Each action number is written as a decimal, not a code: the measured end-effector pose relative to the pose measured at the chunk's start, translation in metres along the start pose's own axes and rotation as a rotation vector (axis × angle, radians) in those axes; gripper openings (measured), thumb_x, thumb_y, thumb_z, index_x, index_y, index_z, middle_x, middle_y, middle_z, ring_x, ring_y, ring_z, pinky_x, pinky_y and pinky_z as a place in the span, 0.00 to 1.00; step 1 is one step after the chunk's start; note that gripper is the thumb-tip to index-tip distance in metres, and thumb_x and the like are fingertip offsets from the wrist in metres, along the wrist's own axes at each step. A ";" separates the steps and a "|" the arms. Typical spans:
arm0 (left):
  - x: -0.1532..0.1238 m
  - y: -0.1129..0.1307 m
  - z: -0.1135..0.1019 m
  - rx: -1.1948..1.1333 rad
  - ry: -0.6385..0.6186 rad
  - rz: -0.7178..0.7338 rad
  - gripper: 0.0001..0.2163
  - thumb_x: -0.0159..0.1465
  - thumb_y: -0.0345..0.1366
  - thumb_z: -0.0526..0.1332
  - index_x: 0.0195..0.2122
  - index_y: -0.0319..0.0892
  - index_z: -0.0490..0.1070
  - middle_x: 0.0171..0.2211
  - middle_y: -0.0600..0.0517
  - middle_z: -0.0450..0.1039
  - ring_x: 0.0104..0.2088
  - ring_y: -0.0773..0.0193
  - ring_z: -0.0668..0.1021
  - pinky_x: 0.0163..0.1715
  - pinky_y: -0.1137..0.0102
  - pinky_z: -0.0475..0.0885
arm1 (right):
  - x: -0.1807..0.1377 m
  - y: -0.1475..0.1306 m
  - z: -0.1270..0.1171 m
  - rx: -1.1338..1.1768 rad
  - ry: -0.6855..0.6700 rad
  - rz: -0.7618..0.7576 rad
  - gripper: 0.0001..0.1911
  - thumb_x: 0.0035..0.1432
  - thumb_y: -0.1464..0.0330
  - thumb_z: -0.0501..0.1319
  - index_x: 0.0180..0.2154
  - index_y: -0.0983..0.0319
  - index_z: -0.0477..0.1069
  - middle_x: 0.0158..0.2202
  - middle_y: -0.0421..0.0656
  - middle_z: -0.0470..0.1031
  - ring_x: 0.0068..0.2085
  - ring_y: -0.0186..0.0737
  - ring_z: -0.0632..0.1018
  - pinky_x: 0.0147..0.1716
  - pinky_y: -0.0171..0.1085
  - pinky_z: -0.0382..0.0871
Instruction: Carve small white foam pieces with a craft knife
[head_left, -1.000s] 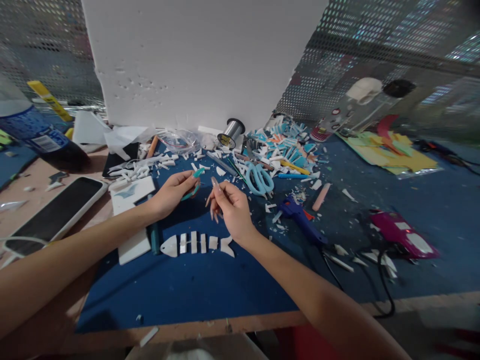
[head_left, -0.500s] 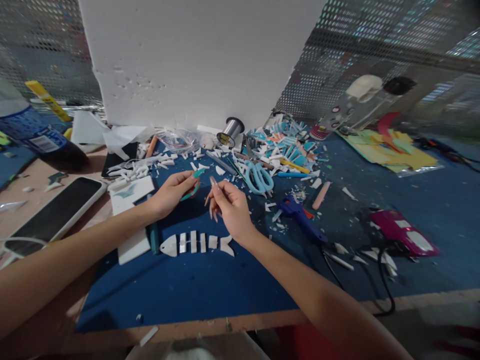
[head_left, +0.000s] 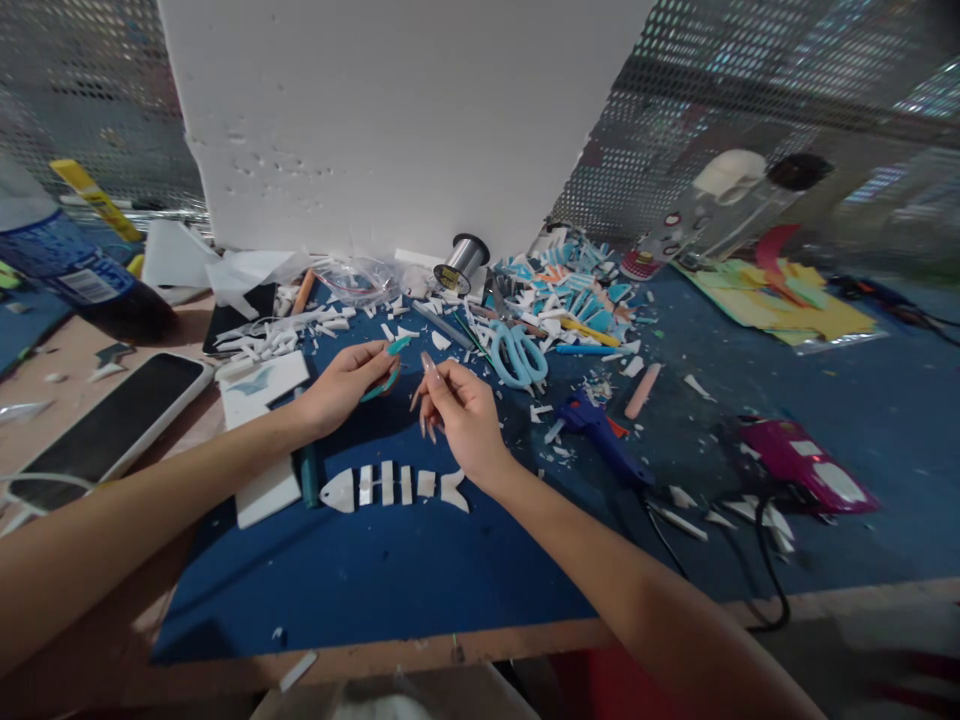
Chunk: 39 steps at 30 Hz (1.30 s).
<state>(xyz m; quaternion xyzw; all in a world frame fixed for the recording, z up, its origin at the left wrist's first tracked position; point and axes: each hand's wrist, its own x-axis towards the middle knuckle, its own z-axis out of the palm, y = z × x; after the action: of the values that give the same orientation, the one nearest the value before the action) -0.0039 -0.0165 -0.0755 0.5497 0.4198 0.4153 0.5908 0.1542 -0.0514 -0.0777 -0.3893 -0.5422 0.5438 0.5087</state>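
Note:
My left hand point(head_left: 351, 385) is closed around small pliers point(head_left: 390, 383) with two curved teal handles; their jaws are hidden by my fingers. Just to the right, my right hand point(head_left: 461, 410) has its thumb and fingers pressed together, and what they pinch is too small to make out. Both hands hover over the blue mat point(head_left: 390, 590), a small gap between them. Below them lies a row of white foam pieces in a fish shape: a head point(head_left: 338, 492) with an eye hole, several upright strips point(head_left: 387, 483) and a forked tail point(head_left: 454, 491), apparently joined by thin wire.
A wire spool point(head_left: 461, 263), light-blue scissors point(head_left: 517, 357) and a pile of foam scraps point(head_left: 570, 285) lie behind. At right are a blue glue gun point(head_left: 604, 435) and a magenta device point(head_left: 806, 465) with a cord. A phone point(head_left: 112, 430) and bottle point(head_left: 82, 270) stand left.

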 end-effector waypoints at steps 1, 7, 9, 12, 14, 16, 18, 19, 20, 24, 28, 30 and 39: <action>0.000 0.000 0.000 0.002 -0.001 0.000 0.16 0.60 0.45 0.59 0.22 0.40 0.61 0.18 0.57 0.57 0.19 0.73 0.61 0.20 0.75 0.56 | 0.000 0.000 0.000 0.006 0.003 0.000 0.17 0.59 0.57 0.57 0.24 0.61 0.64 0.15 0.33 0.62 0.15 0.26 0.65 0.15 0.29 0.59; 0.000 -0.002 -0.001 0.002 0.003 0.000 0.15 0.60 0.44 0.58 0.22 0.40 0.61 0.18 0.57 0.57 0.19 0.73 0.61 0.21 0.75 0.56 | 0.000 -0.001 0.000 -0.004 -0.004 0.009 0.18 0.59 0.55 0.57 0.24 0.60 0.64 0.15 0.32 0.62 0.15 0.26 0.65 0.15 0.30 0.60; 0.000 -0.002 -0.001 -0.002 0.003 0.001 0.15 0.60 0.44 0.59 0.22 0.40 0.61 0.18 0.57 0.57 0.19 0.73 0.61 0.20 0.74 0.56 | 0.000 0.000 0.000 0.009 -0.008 0.006 0.17 0.59 0.56 0.57 0.24 0.60 0.64 0.15 0.32 0.62 0.14 0.26 0.65 0.15 0.30 0.59; 0.000 -0.002 -0.001 -0.003 0.004 0.002 0.16 0.59 0.46 0.60 0.22 0.40 0.62 0.18 0.57 0.58 0.19 0.73 0.61 0.20 0.74 0.56 | 0.000 0.000 0.000 0.006 -0.017 -0.002 0.17 0.59 0.56 0.57 0.25 0.60 0.64 0.16 0.33 0.62 0.14 0.26 0.65 0.15 0.30 0.60; 0.000 -0.002 0.000 -0.003 0.004 0.000 0.16 0.59 0.46 0.60 0.22 0.40 0.62 0.18 0.57 0.58 0.19 0.73 0.61 0.20 0.74 0.56 | 0.000 0.000 0.000 -0.007 -0.010 0.001 0.18 0.59 0.55 0.57 0.24 0.60 0.64 0.15 0.33 0.62 0.15 0.26 0.65 0.15 0.30 0.60; 0.000 -0.002 -0.001 0.001 0.001 0.000 0.16 0.59 0.47 0.60 0.22 0.40 0.62 0.18 0.57 0.58 0.19 0.73 0.61 0.20 0.74 0.56 | 0.000 0.000 0.000 -0.011 -0.001 0.005 0.18 0.59 0.54 0.57 0.24 0.60 0.64 0.15 0.32 0.62 0.15 0.26 0.65 0.15 0.30 0.60; 0.001 -0.003 -0.001 0.005 -0.002 0.003 0.16 0.59 0.47 0.59 0.22 0.40 0.61 0.18 0.57 0.58 0.19 0.73 0.61 0.20 0.74 0.56 | 0.000 0.000 0.000 -0.014 -0.002 0.005 0.18 0.58 0.54 0.57 0.24 0.60 0.64 0.15 0.32 0.62 0.14 0.26 0.65 0.15 0.30 0.60; 0.000 -0.003 -0.001 0.006 -0.003 0.003 0.16 0.59 0.47 0.59 0.22 0.40 0.61 0.18 0.57 0.58 0.19 0.73 0.61 0.20 0.74 0.56 | 0.000 0.000 0.000 -0.012 -0.008 0.004 0.18 0.59 0.54 0.57 0.24 0.60 0.64 0.15 0.32 0.62 0.14 0.26 0.65 0.15 0.30 0.60; 0.000 -0.003 -0.001 0.004 -0.003 0.002 0.16 0.59 0.46 0.59 0.22 0.40 0.62 0.18 0.57 0.58 0.19 0.73 0.61 0.20 0.74 0.56 | 0.000 0.000 0.000 -0.010 -0.012 0.005 0.18 0.59 0.54 0.56 0.24 0.60 0.64 0.15 0.32 0.62 0.14 0.26 0.65 0.14 0.29 0.60; 0.000 -0.003 -0.001 -0.007 0.002 -0.002 0.16 0.59 0.46 0.60 0.23 0.39 0.61 0.19 0.57 0.58 0.20 0.73 0.61 0.21 0.75 0.56 | 0.000 0.001 0.000 0.003 -0.018 0.003 0.17 0.59 0.55 0.57 0.25 0.60 0.64 0.15 0.32 0.62 0.14 0.26 0.65 0.13 0.29 0.59; 0.001 -0.002 -0.001 0.006 0.009 0.001 0.16 0.59 0.45 0.59 0.23 0.40 0.61 0.19 0.58 0.57 0.19 0.73 0.60 0.20 0.75 0.56 | 0.000 0.001 0.000 -0.007 -0.021 0.007 0.17 0.60 0.56 0.56 0.24 0.60 0.64 0.15 0.32 0.62 0.14 0.26 0.65 0.14 0.29 0.60; 0.001 -0.002 -0.001 0.015 0.012 0.003 0.16 0.59 0.46 0.59 0.23 0.40 0.61 0.18 0.58 0.57 0.19 0.73 0.60 0.20 0.75 0.56 | 0.000 0.001 0.000 -0.016 -0.017 0.011 0.17 0.60 0.56 0.56 0.24 0.60 0.64 0.15 0.32 0.62 0.14 0.26 0.65 0.14 0.29 0.60; -0.001 0.001 0.001 0.031 0.017 0.014 0.17 0.59 0.47 0.60 0.22 0.39 0.62 0.19 0.57 0.58 0.19 0.74 0.60 0.20 0.75 0.56 | 0.000 0.002 0.000 -0.020 -0.029 0.008 0.17 0.60 0.56 0.56 0.24 0.60 0.64 0.15 0.33 0.62 0.14 0.26 0.65 0.14 0.29 0.60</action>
<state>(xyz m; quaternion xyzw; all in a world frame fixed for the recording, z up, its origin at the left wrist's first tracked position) -0.0031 -0.0173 -0.0743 0.5581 0.4273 0.4175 0.5759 0.1540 -0.0513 -0.0792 -0.3885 -0.5534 0.5460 0.4947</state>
